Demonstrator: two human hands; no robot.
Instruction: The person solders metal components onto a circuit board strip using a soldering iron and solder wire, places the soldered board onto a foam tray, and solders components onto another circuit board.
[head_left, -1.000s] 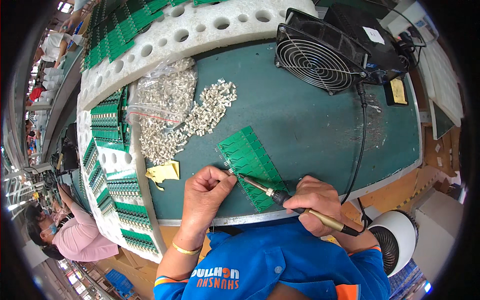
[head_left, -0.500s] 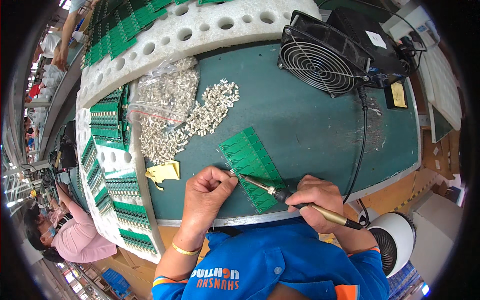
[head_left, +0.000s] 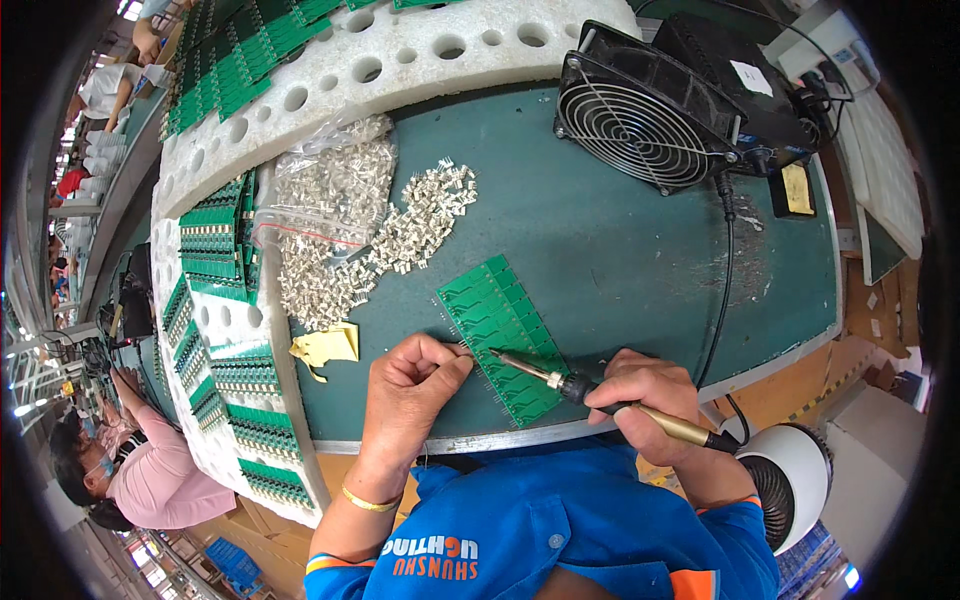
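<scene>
A green circuit board (head_left: 497, 300) lies slantwise near the table's front edge, with short pins sticking out along its left side. My left hand (head_left: 415, 385) is closed in a pinch at that side, on a small pin connector (head_left: 465, 349) mostly hidden by the fingertips. My right hand (head_left: 645, 400) grips a soldering iron (head_left: 662, 423) with a gold and black handle. Its metal tip points left over the middle of the board; whether it touches the board I cannot tell.
Loose white connectors (head_left: 425, 220) lie heaped beside a clear plastic bag (head_left: 335, 180) of them. White foam trays (head_left: 400, 65) holding green boards line the left and far sides. A black fan (head_left: 640, 125), a sponge holder (head_left: 796, 190) and yellow paper (head_left: 328, 344) are around. A co-worker (head_left: 160, 465) sits left.
The soldering iron's tip has shifted slightly right, away from my left fingertips, as my right hand moved a little right. My left hand and the board have stayed nearly still.
</scene>
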